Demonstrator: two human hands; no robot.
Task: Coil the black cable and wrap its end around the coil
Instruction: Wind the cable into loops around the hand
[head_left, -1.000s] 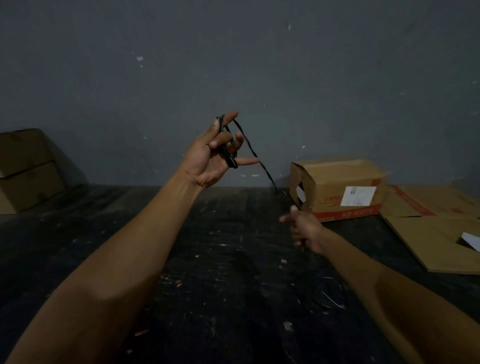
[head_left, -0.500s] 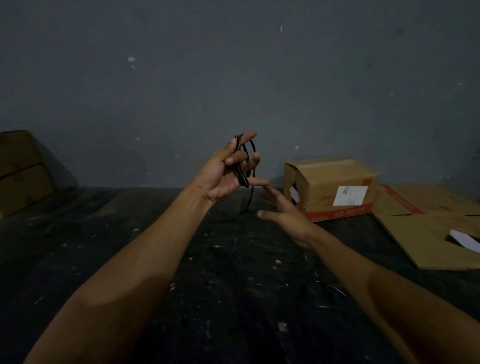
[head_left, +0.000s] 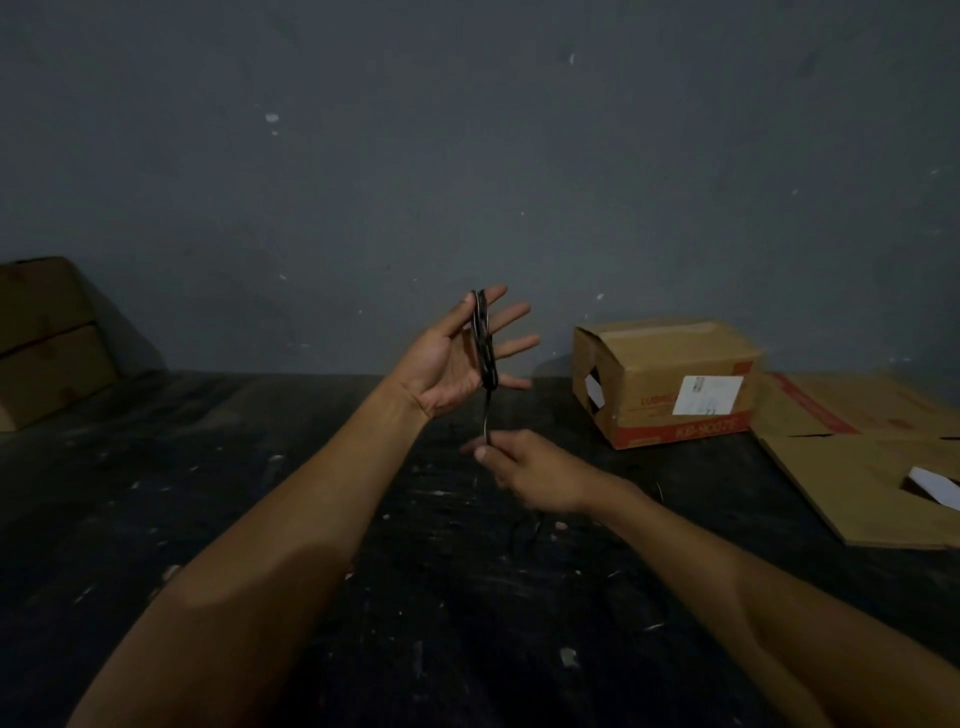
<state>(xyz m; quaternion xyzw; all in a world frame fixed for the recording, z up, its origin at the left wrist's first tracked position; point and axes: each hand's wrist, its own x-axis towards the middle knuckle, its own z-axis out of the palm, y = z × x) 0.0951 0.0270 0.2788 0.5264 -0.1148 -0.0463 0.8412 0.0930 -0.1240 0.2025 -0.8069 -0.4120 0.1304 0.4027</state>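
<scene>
Thin black cable (head_left: 484, 343) looped round the spread left hand (head_left: 453, 358).
Right hand (head_left: 524, 467) pinches its limp, light tail just below; grip there.

Dim grey wall (head_left: 467, 156), dark scuffed floor (head_left: 260, 493), cardboard boxes (head_left: 665, 379) along it.

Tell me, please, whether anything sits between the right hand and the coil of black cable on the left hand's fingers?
Nothing visible does. The right hand pinches the loose strand hanging straight down from the coiled black cable looped over the left hand. Only open air lies between them; the brown cardboard box sits off to the right.
</scene>
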